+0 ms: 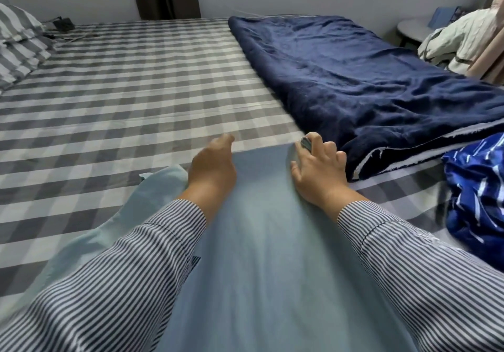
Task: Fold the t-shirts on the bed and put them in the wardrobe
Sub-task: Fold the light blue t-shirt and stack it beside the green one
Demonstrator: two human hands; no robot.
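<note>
At 6 o'clock, nearest: light blue t-shirt (261,229) spread flat on the bed (122,92), running from the bottom edge up to centre frame, one paler sleeve or side sticking out at 8 o'clock. Just beyond, at its far hem: left hand (211,166) closed with fingers curled, seemingly pinching the hem's left corner; right hand (317,163) with fingers spread, pressing the right corner down, thumb on the cloth. Probably the laying-out and smoothing step, before any fold. Next move likely calls for a firm pinch at both far corners and an even draw toward 6 o'clock. At 3 o'clock: crumpled blue-and-white garment (477,188), perhaps next to fold. Further, 1 o'clock: navy blanket (354,79). At 10 o'clock: striped pillows (19,43). No wardrobe in view. No brand, label or readable writing anywhere.
</note>
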